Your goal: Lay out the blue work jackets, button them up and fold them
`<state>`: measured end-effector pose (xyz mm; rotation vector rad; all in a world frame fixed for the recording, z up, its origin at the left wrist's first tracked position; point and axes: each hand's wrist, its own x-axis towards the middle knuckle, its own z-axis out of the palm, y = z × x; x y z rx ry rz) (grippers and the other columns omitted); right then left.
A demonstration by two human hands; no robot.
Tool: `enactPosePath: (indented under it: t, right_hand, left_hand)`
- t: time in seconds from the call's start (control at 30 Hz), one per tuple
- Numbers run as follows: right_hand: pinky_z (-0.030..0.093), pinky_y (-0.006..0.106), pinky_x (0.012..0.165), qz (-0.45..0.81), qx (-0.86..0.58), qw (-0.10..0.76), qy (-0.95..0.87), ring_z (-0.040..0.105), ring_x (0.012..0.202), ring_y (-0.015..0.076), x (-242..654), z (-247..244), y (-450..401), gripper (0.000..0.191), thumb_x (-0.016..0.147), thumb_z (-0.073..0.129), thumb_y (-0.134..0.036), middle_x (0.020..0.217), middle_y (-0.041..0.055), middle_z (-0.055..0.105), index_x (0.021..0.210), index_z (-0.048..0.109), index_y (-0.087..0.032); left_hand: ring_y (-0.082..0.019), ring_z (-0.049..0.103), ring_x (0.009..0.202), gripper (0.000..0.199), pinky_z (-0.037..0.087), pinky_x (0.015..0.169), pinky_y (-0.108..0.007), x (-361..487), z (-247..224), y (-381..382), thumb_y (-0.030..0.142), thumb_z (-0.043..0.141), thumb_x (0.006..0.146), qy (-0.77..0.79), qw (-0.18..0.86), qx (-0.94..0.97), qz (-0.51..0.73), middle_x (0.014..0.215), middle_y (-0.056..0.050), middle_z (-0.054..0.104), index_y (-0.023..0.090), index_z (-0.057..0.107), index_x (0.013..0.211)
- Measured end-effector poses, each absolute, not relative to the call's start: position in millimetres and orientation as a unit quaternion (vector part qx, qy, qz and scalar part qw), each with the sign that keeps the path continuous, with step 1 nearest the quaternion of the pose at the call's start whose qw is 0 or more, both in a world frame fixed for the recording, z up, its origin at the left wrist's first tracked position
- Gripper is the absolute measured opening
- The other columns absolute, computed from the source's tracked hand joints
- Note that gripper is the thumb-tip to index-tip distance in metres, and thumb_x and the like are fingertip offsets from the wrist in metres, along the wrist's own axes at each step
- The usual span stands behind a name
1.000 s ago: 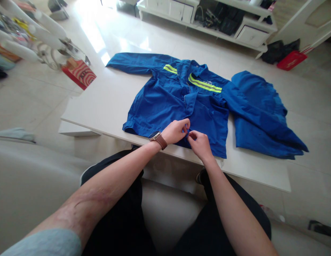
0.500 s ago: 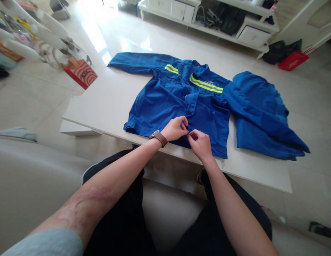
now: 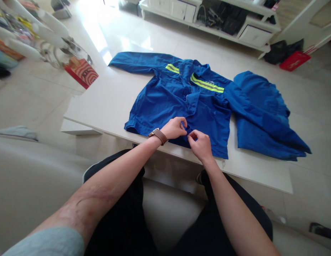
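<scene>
A blue jacket point(image 3: 160, 96) with yellow-green reflective stripes lies spread on the white table point(image 3: 88, 103), its collar away from me. My left hand point(image 3: 175, 127), with a brown watch strap at the wrist, pinches the jacket's front edge near the bottom hem. Close beside it on the right, my right hand point(image 3: 200, 142) pinches the same front edge, fingertips nearly touching the left ones. The small piece between the fingertips is too hidden to make out. The upper part of the jacket's front hangs open, with a flap folded over.
Another blue garment point(image 3: 258, 99) lies folded at the table's right, partly under the jacket's sleeve. A red-striped paper bag point(image 3: 82, 73) stands beyond the left edge. Across the floor are a white cabinet point(image 3: 176, 10) and a red box point(image 3: 295, 61).
The fingertips of my two hands have shifted very slightly at the jacket's front edge, with the left ones a little lower. The grip looks the same, and the view has moved slightly.
</scene>
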<state>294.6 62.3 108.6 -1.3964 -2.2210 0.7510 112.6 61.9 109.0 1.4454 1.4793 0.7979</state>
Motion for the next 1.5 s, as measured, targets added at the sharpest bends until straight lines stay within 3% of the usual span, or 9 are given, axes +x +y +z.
enactPosePath:
  t: [0.3, 0.6, 0.73, 0.87, 1.17, 1.5]
  right_hand:
    - [0.043, 0.030, 0.072, 0.259, -0.497, 0.200, -0.804, 0.063, 0.072, 0.0204, 294, 109, 61, 0.016, 0.086, 0.056, -0.025, 0.076, 0.0039, 0.071, 0.073, 0.066, -0.023]
    - [0.042, 0.029, 0.072, 0.242, -0.469, 0.216, -0.821, 0.062, 0.072, 0.0190, 293, 105, 59, 0.016, 0.086, 0.056, -0.023, 0.076, 0.0028, 0.069, 0.073, 0.065, -0.022]
    - [0.041, 0.029, 0.070, 0.247, -0.472, 0.232, -0.814, 0.062, 0.071, 0.0188, 293, 105, 59, 0.016, 0.086, 0.057, -0.024, 0.075, 0.0025, 0.069, 0.073, 0.064, -0.022]
    - [0.042, 0.030, 0.071, 0.251, -0.478, 0.241, -0.807, 0.061, 0.070, 0.0190, 293, 106, 60, 0.016, 0.087, 0.056, -0.024, 0.074, 0.0030, 0.069, 0.072, 0.063, -0.022]
    - [0.043, 0.030, 0.071, 0.254, -0.487, 0.258, -0.795, 0.062, 0.071, 0.0197, 294, 104, 62, 0.016, 0.087, 0.056, -0.025, 0.076, 0.0041, 0.070, 0.075, 0.065, -0.021]
    - [0.044, 0.031, 0.071, 0.293, -0.477, 0.248, -0.791, 0.062, 0.070, 0.0193, 292, 103, 62, 0.016, 0.088, 0.058, -0.031, 0.077, 0.0037, 0.070, 0.079, 0.067, -0.021]
  left_hand:
    - [-0.013, 0.060, 0.060, 0.016, 0.042, 0.055, -0.023, 110, 109, 62, 0.010, 0.066, 0.067, 0.601, 0.447, 0.598, 0.286, 0.070, 0.000, 0.068, 0.018, 0.066, 0.082]
    - [-0.014, 0.060, 0.057, 0.023, 0.042, 0.052, -0.022, 111, 106, 64, 0.009, 0.065, 0.073, 0.613, 0.533, 0.519, 0.266, 0.063, 0.003, 0.060, 0.017, 0.057, 0.092]
    - [-0.012, 0.058, 0.065, 0.030, 0.043, 0.058, -0.022, 113, 106, 64, 0.006, 0.068, 0.068, 0.620, 0.441, 0.572, 0.307, 0.077, 0.001, 0.062, 0.016, 0.060, 0.096]
    - [-0.013, 0.059, 0.076, 0.019, 0.045, 0.069, -0.024, 116, 110, 61, 0.004, 0.059, 0.071, 0.567, 0.333, 0.687, 0.310, 0.090, -0.003, 0.067, 0.016, 0.067, 0.082]
    - [-0.014, 0.063, 0.073, 0.012, 0.046, 0.070, -0.023, 115, 123, 57, 0.013, 0.064, 0.080, 0.565, 0.357, 0.694, 0.269, 0.085, -0.003, 0.074, 0.015, 0.075, 0.085]
    - [-0.019, 0.066, 0.086, 0.015, 0.046, 0.075, -0.027, 115, 115, 56, 0.017, 0.057, 0.089, 0.587, 0.278, 0.734, 0.201, 0.093, -0.005, 0.073, 0.019, 0.072, 0.089]
